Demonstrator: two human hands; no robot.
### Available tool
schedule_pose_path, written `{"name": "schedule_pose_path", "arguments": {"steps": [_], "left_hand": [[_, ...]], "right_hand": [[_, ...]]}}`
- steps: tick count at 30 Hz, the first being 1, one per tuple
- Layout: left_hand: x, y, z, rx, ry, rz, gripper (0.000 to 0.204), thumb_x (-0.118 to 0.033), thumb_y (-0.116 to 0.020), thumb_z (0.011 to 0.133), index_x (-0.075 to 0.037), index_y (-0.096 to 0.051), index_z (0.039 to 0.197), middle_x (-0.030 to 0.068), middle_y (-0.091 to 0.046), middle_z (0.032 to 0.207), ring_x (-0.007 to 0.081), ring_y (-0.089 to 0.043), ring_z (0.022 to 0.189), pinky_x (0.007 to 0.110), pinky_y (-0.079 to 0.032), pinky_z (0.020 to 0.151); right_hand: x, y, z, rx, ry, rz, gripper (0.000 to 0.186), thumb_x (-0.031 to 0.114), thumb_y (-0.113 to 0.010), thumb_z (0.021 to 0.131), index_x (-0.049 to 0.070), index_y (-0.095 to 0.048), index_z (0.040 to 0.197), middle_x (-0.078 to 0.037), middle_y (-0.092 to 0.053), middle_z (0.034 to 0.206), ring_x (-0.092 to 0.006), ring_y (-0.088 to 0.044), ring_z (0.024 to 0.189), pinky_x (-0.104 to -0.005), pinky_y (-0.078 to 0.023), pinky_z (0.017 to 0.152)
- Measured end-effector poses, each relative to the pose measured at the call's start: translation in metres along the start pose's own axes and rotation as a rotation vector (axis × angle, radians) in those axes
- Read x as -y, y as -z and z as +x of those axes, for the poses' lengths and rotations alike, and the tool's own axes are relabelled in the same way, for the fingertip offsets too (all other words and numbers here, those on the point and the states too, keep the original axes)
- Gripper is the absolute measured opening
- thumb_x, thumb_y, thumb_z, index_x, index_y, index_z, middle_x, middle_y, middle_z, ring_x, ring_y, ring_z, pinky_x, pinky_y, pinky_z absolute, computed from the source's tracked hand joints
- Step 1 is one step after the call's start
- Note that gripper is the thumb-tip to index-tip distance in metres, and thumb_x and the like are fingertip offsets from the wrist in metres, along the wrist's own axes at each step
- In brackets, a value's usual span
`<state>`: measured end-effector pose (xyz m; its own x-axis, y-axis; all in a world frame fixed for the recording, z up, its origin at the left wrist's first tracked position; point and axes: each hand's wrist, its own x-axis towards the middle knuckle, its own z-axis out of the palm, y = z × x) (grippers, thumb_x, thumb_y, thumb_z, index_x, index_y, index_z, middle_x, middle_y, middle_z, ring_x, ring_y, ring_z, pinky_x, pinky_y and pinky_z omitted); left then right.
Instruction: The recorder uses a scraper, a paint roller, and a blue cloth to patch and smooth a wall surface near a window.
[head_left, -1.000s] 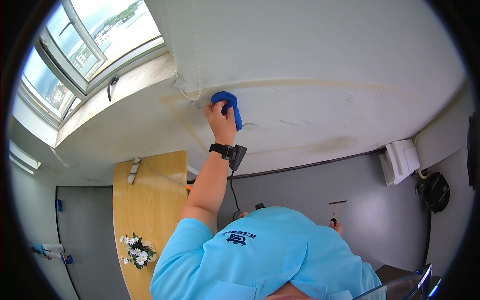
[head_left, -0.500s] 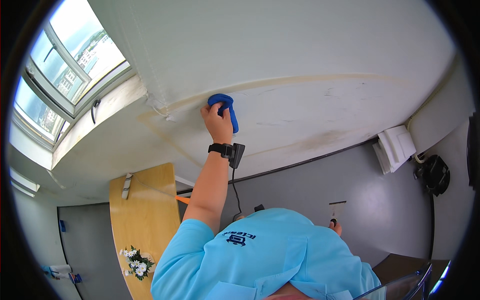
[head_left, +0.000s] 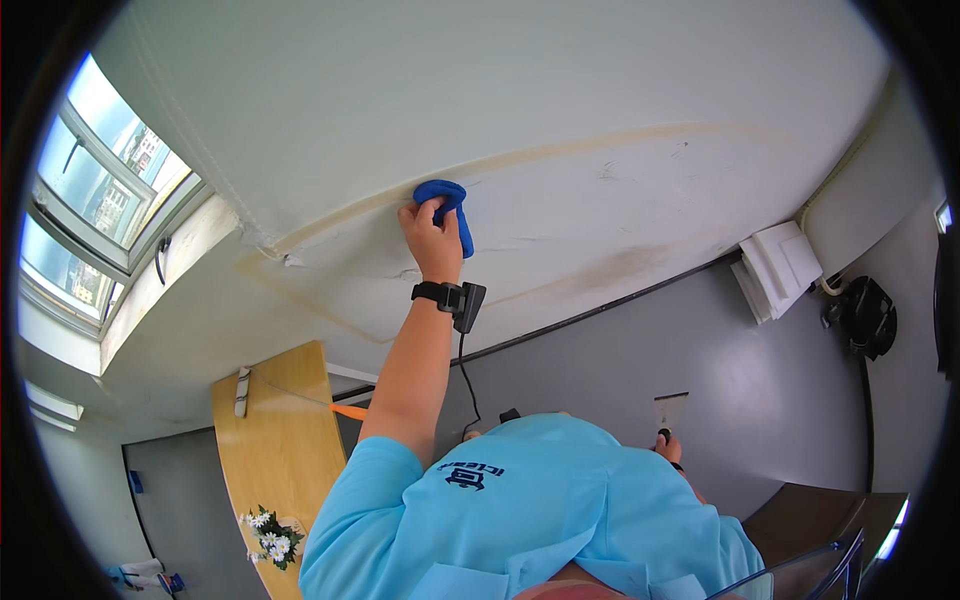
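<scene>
Blue cloth [head_left: 453, 194] now farther from window [head_left: 105, 205]

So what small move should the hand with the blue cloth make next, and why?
Perhaps slide the cloth slightly right: the left hand holds it at the tan stripe on the wall, and that stripe continues rightward past it.
</scene>
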<state>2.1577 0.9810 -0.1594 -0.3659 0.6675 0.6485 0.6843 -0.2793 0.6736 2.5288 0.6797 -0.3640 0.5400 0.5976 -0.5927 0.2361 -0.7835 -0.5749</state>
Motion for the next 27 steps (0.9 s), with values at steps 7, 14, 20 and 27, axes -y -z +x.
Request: {"name": "schedule_pose_path", "arguments": {"steps": [7,14,20,27], "left_hand": [[-0.021,-0.029,-0.003,0.048,-0.105,0.010,0.018,-0.001,-0.058,0.066,-0.002,-0.056,0.084,0.0128,-0.044,0.090,0.0275,-0.046,0.086,0.033,-0.040,0.073],[-0.042,-0.053,-0.014,0.100,-0.194,0.016,0.018,-0.001,-0.057,0.066,-0.004,-0.057,0.084,0.0118,-0.044,0.086,0.0264,-0.047,0.081,0.034,-0.041,0.069],[-0.039,-0.075,-0.010,0.172,-0.200,0.118,0.018,-0.003,-0.058,0.067,-0.005,-0.057,0.085,0.0109,-0.044,0.090,0.0268,-0.047,0.085,0.034,-0.041,0.072],[-0.062,-0.077,-0.011,0.268,-0.317,0.243,0.019,-0.003,-0.057,0.068,-0.007,-0.056,0.086,0.0091,-0.046,0.089,0.0260,-0.048,0.085,0.033,-0.043,0.069]], "right_hand": [[-0.004,0.012,0.009,-0.002,-0.047,0.001,0.016,0.016,-0.043,0.083,0.001,-0.042,0.082,-0.009,-0.049,0.058,-0.0160,-0.047,0.041,-0.0293,-0.038,0.036],[-0.030,0.013,0.030,-0.014,-0.103,0.150,0.015,0.016,-0.043,0.083,0.001,-0.041,0.081,-0.009,-0.049,0.058,-0.0161,-0.047,0.041,-0.0292,-0.038,0.036],[-0.044,0.015,0.031,-0.014,-0.138,0.164,0.016,0.017,-0.043,0.083,0.001,-0.041,0.082,-0.008,-0.048,0.057,-0.0160,-0.047,0.040,-0.0292,-0.037,0.036],[-0.064,0.012,0.033,-0.025,-0.151,0.172,0.020,0.018,-0.042,0.083,-0.001,-0.042,0.077,-0.009,-0.050,0.054,-0.0173,-0.049,0.040,-0.0308,-0.040,0.036]]}}
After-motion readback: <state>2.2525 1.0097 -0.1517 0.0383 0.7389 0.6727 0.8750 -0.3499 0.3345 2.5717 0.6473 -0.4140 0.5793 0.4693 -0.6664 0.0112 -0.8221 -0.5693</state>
